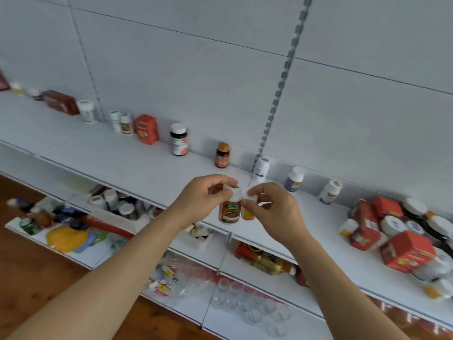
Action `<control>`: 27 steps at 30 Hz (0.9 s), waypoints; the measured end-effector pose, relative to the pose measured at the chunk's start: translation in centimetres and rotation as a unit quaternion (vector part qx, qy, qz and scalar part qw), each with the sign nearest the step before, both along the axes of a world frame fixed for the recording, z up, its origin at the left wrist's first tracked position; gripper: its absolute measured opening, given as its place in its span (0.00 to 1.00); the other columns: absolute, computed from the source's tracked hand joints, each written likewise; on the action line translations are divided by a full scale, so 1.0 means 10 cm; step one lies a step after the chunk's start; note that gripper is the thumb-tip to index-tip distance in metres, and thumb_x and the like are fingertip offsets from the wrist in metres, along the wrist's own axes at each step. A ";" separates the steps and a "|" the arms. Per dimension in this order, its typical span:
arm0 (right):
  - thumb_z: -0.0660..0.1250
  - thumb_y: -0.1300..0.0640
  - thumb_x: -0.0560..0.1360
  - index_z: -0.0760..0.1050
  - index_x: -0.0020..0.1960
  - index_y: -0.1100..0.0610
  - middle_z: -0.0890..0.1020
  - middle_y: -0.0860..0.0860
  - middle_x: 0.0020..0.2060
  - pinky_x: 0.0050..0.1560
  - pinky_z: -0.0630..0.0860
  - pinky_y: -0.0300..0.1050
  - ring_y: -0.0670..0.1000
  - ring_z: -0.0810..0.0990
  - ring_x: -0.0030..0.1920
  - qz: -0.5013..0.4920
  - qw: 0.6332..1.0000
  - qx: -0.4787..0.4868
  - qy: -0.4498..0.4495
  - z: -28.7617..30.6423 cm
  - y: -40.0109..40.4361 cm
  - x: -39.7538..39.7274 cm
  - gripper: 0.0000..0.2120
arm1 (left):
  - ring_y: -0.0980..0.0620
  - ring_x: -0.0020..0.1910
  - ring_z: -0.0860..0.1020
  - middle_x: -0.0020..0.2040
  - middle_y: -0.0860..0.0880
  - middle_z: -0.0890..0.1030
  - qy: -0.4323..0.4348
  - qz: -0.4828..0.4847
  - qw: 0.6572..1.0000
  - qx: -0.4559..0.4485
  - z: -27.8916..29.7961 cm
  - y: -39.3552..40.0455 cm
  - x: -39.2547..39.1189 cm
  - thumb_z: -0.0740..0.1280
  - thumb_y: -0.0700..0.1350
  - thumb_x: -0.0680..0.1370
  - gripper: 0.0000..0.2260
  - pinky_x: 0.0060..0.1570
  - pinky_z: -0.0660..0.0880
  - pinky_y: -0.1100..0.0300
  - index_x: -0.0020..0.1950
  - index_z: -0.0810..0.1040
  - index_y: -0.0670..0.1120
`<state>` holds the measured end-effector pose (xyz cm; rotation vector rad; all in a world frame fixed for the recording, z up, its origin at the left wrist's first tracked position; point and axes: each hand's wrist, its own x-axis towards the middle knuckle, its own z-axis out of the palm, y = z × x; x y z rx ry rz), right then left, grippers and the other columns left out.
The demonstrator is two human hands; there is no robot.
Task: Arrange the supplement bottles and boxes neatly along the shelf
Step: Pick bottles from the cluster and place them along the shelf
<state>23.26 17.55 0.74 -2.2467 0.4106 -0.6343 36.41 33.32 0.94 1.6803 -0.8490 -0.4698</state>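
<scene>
My left hand (pixel 199 201) grips the white cap of an orange-and-green labelled bottle (pixel 230 212), held upright above the white shelf (pixel 122 158). Right beside it, my right hand (pixel 274 212) pinches the cap of a smaller yellow-labelled bottle (pixel 248 214), and the two bottles touch. Along the shelf's back wall stand spaced items: a red box (pixel 146 128), a dark bottle with a white cap (pixel 179 139), a small amber bottle (pixel 222 155), a white bottle (pixel 261 169) and a blue-labelled bottle (pixel 294 179).
A jumbled pile of red boxes and white-capped bottles (pixel 397 236) lies at the shelf's right end. Further items line the far left of the shelf. Lower shelves hold a white bin of bottles (pixel 117 207), glass cups (pixel 247 303) and packets. Wooden floor is at the left.
</scene>
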 end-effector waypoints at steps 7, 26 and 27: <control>0.76 0.55 0.72 0.83 0.52 0.51 0.79 0.43 0.46 0.43 0.74 0.29 0.42 0.79 0.45 0.074 0.996 -0.050 -0.016 -0.05 0.52 0.89 0.09 | 0.64 0.53 0.79 0.54 0.57 0.83 -0.018 0.056 0.998 -0.006 -0.04 0.65 0.68 0.67 0.40 0.79 0.10 0.50 0.73 0.73 0.55 0.83 0.53; 0.78 0.56 0.70 0.84 0.53 0.52 0.79 0.46 0.47 0.42 0.72 0.26 0.39 0.78 0.39 0.173 0.981 -0.074 -0.054 -0.11 1.04 3.59 0.12 | 0.61 0.52 0.81 0.52 0.59 0.83 -0.069 0.099 0.989 0.090 0.16 1.45 3.02 0.69 0.40 0.78 0.10 0.52 0.75 0.67 0.53 0.82 0.55; 0.78 0.55 0.70 0.84 0.54 0.52 0.79 0.45 0.47 0.42 0.73 0.26 0.40 0.79 0.39 0.170 0.981 -0.077 -0.050 -0.13 1.07 3.69 0.13 | 0.62 0.52 0.80 0.53 0.60 0.83 -0.070 0.096 0.988 0.095 0.14 1.48 3.14 0.70 0.40 0.78 0.10 0.53 0.75 0.67 0.54 0.82 0.55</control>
